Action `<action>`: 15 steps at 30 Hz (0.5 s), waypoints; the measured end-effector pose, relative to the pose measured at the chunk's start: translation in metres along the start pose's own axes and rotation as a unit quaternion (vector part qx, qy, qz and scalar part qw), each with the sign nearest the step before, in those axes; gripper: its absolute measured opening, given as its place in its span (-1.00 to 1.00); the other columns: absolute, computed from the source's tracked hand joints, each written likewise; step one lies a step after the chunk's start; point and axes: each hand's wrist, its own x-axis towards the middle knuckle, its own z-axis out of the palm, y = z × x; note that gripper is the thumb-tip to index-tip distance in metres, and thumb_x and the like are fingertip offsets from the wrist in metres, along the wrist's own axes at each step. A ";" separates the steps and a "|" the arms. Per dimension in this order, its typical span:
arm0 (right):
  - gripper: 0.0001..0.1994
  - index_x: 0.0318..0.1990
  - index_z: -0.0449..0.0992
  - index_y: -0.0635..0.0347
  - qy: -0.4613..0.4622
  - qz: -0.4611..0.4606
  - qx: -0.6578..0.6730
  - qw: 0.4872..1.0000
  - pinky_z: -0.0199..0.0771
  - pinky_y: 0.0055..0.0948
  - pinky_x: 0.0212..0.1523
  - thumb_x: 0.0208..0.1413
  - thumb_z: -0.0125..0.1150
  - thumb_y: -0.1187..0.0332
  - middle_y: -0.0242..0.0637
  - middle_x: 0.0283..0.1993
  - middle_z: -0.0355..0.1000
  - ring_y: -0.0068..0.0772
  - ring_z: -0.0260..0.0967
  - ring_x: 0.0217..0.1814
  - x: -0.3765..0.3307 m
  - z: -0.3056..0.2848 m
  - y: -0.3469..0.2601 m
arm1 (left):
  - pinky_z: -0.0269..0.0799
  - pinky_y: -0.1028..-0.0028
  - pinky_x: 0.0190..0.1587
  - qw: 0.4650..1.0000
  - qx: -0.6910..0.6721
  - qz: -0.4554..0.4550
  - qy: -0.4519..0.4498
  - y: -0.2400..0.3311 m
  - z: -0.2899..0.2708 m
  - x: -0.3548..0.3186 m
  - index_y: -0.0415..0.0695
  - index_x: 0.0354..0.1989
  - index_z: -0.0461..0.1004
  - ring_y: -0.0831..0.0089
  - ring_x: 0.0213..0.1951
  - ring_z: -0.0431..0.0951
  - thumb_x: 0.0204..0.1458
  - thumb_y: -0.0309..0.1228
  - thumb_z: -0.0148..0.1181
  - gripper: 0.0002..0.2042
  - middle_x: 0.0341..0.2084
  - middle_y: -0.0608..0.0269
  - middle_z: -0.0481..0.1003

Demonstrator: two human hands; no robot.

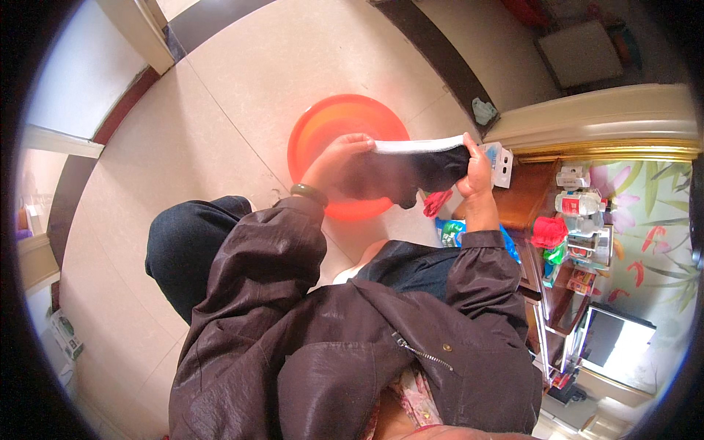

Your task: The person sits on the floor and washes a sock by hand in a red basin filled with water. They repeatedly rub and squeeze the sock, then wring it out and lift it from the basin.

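Stretched between my two hands is a black garment (396, 172) with a wide white waistband, perhaps underpants. Thumb and fingers of my left hand (339, 160) are closed on one end of the band; a dark bangle circles that wrist. At the other end, my right hand (477, 170) grips the band's corner. The black cloth hangs below the band and looks partly see-through or blurred. Under it, an orange-red plastic basin (308, 121) stands on the floor, its inside partly covered by the garment and my left hand.
Pale tiles (227, 125) cover the floor. Close on the right stands a brown wooden cabinet (535, 187) with bottles (579, 203), red artificial flowers (548, 232) and a screen (617, 345). A blue-green packet (451, 232) lies beside my right forearm. My bent knee (194, 235) is at the left.
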 end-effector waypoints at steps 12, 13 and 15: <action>-0.76 -0.34 0.47 0.23 -0.030 0.009 -0.011 0.999 0.48 -0.29 -0.21 0.19 0.04 0.22 -0.26 -0.35 0.48 -0.32 0.47 -0.34 0.008 -0.008 0.005 | 0.46 0.43 -0.32 0.995 0.034 0.011 0.091 -0.017 -0.026 0.018 -0.21 -0.29 0.48 0.44 -0.42 0.53 0.09 -0.34 0.12 -0.82 -0.41 0.22 0.53; -0.77 -0.33 0.48 0.22 -0.013 0.015 -0.015 1.000 0.48 -0.30 -0.18 0.19 0.05 0.24 -0.27 -0.33 0.49 -0.33 0.47 -0.31 0.008 -0.009 0.005 | 0.46 0.43 -0.31 0.997 0.021 0.003 0.069 -0.017 -0.028 0.019 -0.22 -0.28 0.47 0.44 -0.42 0.53 0.09 -0.33 0.12 -0.81 -0.41 0.23 0.53; -0.81 -0.30 0.49 0.19 -0.018 0.026 -0.013 0.999 0.47 -0.31 -0.13 0.18 0.07 0.26 -0.30 -0.29 0.52 -0.34 0.49 -0.26 0.009 -0.010 0.005 | 0.46 0.43 -0.29 0.996 0.029 -0.023 0.077 -0.016 -0.030 0.019 -0.23 -0.26 0.47 0.45 -0.40 0.54 0.10 -0.32 0.11 -0.79 -0.39 0.24 0.53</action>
